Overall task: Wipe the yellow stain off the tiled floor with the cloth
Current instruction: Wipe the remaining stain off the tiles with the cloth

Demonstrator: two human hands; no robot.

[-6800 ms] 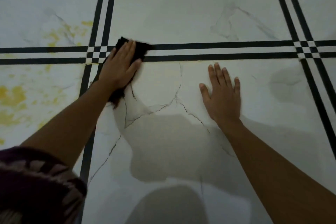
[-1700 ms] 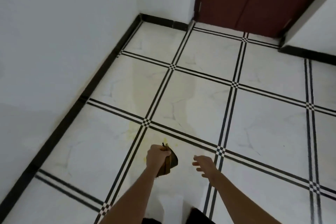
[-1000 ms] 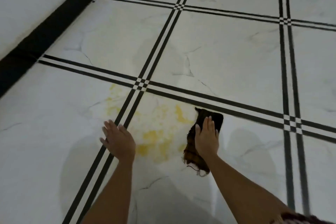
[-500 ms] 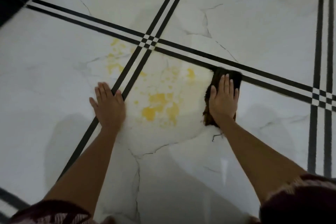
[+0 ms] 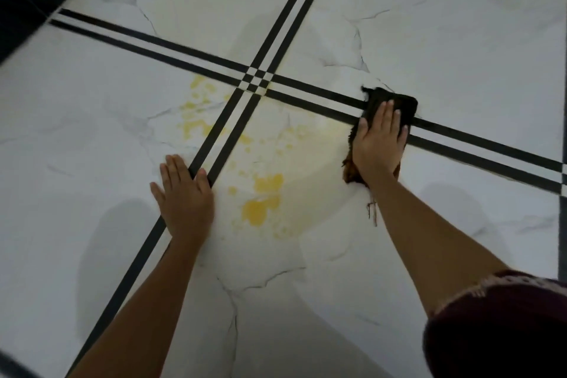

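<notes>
White marble-look tiled floor (image 5: 445,24) with double black stripes (image 5: 285,27), black skirting (image 5: 21,0) upper left. Yellow stain (image 5: 260,196) at centre. Right hand (image 5: 379,144), fingers together, flat on dark cloth (image 5: 395,103) centre right; left hand (image 5: 184,196) flat, fingers together.

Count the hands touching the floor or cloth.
2: the left hand flat on the floor beside the yellow stain; the right hand pressing the cloth onto the black lines.

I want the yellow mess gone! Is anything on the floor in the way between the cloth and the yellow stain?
Nothing visible. Only bare tile lies between the cloth under the right hand and the yellow stain. The left hand rests flat beyond the stain.
</notes>
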